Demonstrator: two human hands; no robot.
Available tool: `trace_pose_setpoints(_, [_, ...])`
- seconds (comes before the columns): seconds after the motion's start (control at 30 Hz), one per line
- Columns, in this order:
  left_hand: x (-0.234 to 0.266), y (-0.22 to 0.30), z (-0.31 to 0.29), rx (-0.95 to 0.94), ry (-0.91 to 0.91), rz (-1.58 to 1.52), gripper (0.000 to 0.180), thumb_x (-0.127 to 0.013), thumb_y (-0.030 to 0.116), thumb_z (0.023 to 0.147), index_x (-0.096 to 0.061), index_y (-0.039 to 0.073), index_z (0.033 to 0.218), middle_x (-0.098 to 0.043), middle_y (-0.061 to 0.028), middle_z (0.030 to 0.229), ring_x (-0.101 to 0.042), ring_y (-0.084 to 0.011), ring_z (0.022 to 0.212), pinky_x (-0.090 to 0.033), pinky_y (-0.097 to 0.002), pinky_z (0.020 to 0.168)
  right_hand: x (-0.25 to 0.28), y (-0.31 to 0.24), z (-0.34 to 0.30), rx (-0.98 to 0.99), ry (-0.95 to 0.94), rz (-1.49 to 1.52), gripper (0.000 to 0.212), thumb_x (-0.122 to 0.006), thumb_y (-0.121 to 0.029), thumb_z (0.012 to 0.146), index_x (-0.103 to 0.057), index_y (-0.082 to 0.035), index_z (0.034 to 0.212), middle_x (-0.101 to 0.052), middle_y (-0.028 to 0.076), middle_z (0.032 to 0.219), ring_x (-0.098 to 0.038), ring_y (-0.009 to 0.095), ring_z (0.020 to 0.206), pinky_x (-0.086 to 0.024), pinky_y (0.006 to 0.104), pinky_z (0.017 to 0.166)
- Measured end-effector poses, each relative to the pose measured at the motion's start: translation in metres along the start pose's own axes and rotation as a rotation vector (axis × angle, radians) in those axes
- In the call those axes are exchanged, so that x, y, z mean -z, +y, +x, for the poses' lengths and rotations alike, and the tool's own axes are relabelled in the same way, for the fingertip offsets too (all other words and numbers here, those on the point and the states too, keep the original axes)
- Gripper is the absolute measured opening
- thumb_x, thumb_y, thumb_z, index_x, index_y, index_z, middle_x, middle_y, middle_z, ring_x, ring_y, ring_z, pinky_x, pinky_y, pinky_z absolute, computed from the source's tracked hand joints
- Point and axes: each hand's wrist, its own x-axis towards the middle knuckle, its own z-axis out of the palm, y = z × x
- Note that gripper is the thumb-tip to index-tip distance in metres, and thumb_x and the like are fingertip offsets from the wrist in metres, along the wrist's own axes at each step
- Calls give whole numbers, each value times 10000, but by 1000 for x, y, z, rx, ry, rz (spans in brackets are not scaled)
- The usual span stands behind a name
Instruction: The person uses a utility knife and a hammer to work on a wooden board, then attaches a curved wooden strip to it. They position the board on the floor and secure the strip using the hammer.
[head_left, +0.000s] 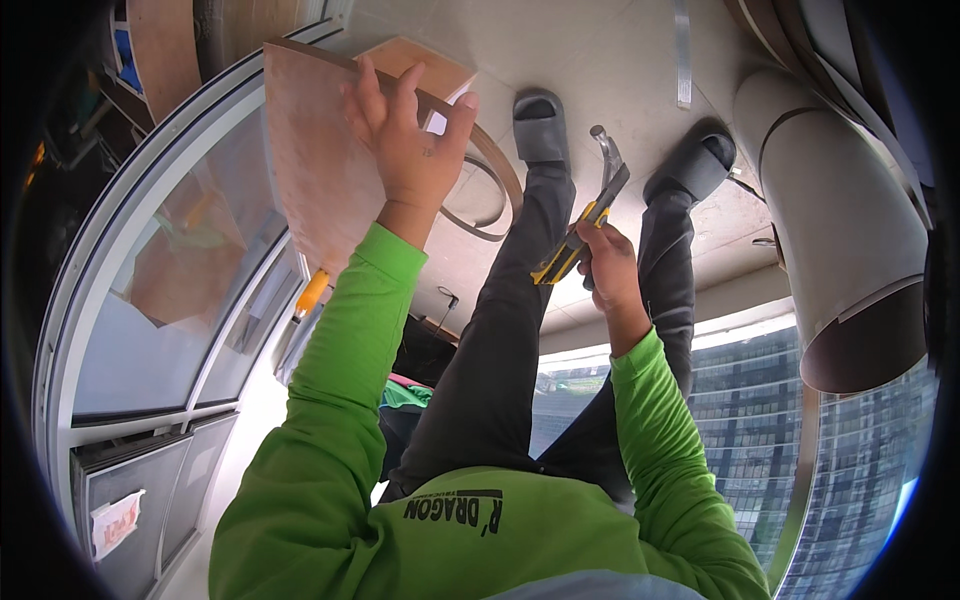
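My left hand (420,145) is raised over the upper edge of a brown wooden board (320,160). Its fingers are spread apart, and I cannot tell whether they touch the board. In my right hand (612,265), between my legs, is a yellow and black utility knife (572,250), its blade end pointing up and away from me. Just beyond the blade shows the metal head of a claw hammer (604,145), partly hidden by the knife.
A brown strip (475,230) curls in a loop on the floor beside the board. At right stands a large rolled sheet (845,220). Glass sliding panels (160,340) run along the left, with an orange-handled tool (312,293) near them. Behind me are windows (745,400).
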Motion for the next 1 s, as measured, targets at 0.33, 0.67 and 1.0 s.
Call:
trace_pose_setpoints(0.33, [-28, -22, -2, 50, 27, 108, 519, -831, 313, 718, -639, 129, 1164, -171, -286, 1656, -63, -595, 1485, -156, -700, 1157, 3, 1, -3, -23, -25, -67, 212, -660, -223, 922, -719, -20, 929, -511, -26, 638, -423, 62, 484, -320, 234, 443])
trace_pose_setpoints(0.67, [-19, -27, -7, -8, -11, 81, 362, -866, 323, 771, -719, 188, 1074, -191, -311, 1646, -98, -583, 1493, -182, -640, 1193, 11, 4, 3, -32, -49, -96, 206, -657, -220, 927, -727, -28, 902, -583, -9, 674, -451, 66, 527, -361, 232, 489])
trace_pose_setpoints(1.0, [-20, -35, -7, -42, 12, 34, 325, -799, 267, 765, -738, 186, 1073, -281, -245, 1631, -125, -579, 1483, -164, -684, 1172, 13, 3, 8, -38, -33, -98, 221, -660, -222, 926, -732, -13, 918, -596, -4, 696, -456, 64, 546, -368, 230, 506])
